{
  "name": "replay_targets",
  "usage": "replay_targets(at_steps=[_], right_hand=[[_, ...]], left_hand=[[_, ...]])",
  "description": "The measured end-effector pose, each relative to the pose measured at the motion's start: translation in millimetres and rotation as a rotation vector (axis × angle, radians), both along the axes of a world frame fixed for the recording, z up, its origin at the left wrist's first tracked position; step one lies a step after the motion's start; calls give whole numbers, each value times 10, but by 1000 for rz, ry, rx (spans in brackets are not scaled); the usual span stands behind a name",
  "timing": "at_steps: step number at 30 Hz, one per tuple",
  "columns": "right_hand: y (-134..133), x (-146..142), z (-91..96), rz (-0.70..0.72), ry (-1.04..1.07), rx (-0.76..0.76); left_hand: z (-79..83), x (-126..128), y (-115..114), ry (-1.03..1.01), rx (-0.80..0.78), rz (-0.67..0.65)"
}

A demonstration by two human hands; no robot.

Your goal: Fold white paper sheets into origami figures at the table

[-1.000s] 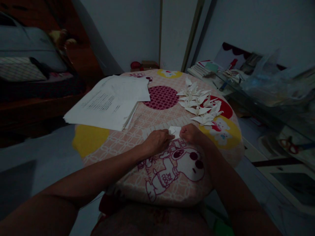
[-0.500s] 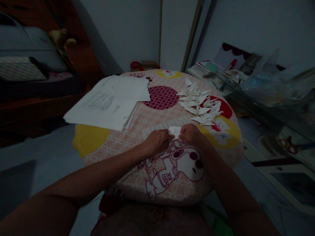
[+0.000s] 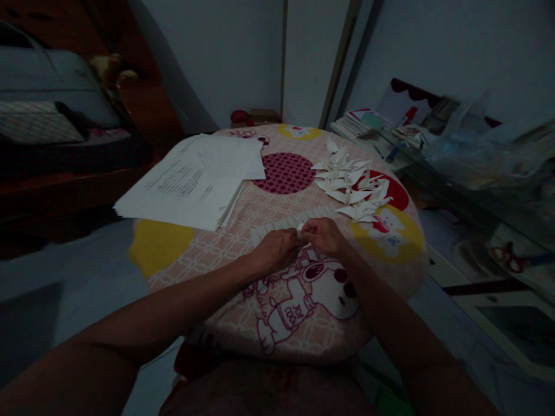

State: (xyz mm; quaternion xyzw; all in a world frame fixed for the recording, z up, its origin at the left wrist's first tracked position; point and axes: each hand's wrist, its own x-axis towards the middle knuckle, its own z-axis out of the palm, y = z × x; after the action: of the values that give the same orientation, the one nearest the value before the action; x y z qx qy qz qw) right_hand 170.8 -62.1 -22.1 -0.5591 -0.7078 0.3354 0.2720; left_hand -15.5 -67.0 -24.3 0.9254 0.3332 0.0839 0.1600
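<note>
Between my two hands, over the near part of the round table, is a small folded white paper (image 3: 300, 229), mostly covered by fingers. My left hand (image 3: 280, 248) is closed on its left side. My right hand (image 3: 323, 236) pinches it from the right, with the fingertips almost touching those of the left. Beyond and to the right of my hands lies a cluster of white folded paper cranes (image 3: 353, 182). A thick stack of printed paper sheets (image 3: 186, 185) rests on the table's left side.
A patterned cloth (image 3: 234, 315) with cartoon figures covers the round table. At the right, a glass-topped stand (image 3: 459, 185) carries plastic bags (image 3: 472, 144) and papers; red-handled scissors (image 3: 511, 257) lie lower down. Wooden furniture (image 3: 147, 110) stands at the left.
My right hand has moved left toward my left hand. The white paper, which showed between them before, is now mostly hidden by the fingers.
</note>
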Motion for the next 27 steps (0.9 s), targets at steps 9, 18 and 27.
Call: replay_targets(at_steps=[9,18,27], right_hand=[[38,53,-12,-17,-182,-74],[12,53,1,-2,-163,-103],[4,28,57,6,-182,-109]], left_hand=[[-49,-194,80,-291,-162,49],[-26,-272,112,-364,-210,42],[-67,-396,182,-351,-112,-160]])
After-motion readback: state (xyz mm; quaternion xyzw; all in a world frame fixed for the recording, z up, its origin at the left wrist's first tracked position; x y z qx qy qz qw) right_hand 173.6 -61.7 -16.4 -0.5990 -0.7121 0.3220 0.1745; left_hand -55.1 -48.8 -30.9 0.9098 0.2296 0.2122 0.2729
